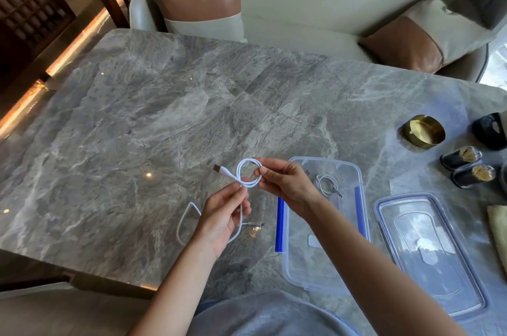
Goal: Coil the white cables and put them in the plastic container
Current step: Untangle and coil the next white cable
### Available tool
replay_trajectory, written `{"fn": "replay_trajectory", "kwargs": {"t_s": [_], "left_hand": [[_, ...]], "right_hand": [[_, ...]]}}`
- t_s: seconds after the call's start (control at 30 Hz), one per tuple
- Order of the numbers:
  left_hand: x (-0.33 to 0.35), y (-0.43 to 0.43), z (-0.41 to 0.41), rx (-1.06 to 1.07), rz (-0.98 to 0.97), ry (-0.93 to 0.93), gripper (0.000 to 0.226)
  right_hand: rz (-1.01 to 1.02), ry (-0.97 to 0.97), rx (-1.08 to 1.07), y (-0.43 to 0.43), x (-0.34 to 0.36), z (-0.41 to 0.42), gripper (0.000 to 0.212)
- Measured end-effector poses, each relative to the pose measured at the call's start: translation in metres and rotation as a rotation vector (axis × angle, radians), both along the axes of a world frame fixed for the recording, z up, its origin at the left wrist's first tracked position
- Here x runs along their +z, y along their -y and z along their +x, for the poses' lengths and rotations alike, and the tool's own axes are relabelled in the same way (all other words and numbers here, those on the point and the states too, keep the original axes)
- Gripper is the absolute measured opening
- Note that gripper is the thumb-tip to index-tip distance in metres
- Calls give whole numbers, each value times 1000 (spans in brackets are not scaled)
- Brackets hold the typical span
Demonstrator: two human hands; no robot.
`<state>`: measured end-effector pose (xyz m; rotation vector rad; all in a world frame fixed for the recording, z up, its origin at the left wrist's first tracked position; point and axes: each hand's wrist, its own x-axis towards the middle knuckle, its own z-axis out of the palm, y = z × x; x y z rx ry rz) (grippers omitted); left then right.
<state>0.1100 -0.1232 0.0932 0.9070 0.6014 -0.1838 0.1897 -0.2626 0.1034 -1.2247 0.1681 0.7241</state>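
While the right hand (pixel 285 187) pinches the top of a small loop between thumb and fingers, the left hand (pixel 223 215) grips the same white cable (pixel 248 175) just below the crossing, so the 2 hands share the work: one fixes the loop's size, the other feeds slack into it. The cable is held in the air above the table (pixel 137 121), just left of the plastic container (pixel 356 184), which keeps the finished coil a short carry from where it belongs. Only 1 turn looks formed; the USB plug (pixel 219 169) sticks out to the upper left of the loop, free of both hands, and the rest of the cable hangs down past the left palm and trails in a wide curve onto the stone, with its far tip lying near the blue clip (pixel 279 226) on the container's left side. Inside the container, toward its far end, 1 coiled cable (pixel 326 184) already lies flat. The lid (pixel 428 253) rests to the right, apart from the container, leaving the opening clear for a drop from above. I judge several more turns are needed before this cable can go in.
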Motion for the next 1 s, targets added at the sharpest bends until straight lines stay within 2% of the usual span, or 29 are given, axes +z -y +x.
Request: {"fn": "replay_trajectory", "kwargs": {"t_s": [0.17,0.27,0.47,0.63,0.77,1.0], "left_hand": [[6,-6,7,56,-141,20,19],[6,-6,8,82,-159,19,19],[6,-5,12,57,6,-3,12],[6,-2,14,69,143,26,15],[8,5,19,162,230,32,19],[6,9,21,284,266,12,20]], "right_hand": [[1,-33,24,4,5,3,24],[-16,-51,66,6,8,4,28],[-46,-10,33,5,6,0,27],[-95,87,-20,2,7,-1,29],[-126,191,-70,-7,9,-4,30],[-94,173,-108,-19,5,-15,29]]}}
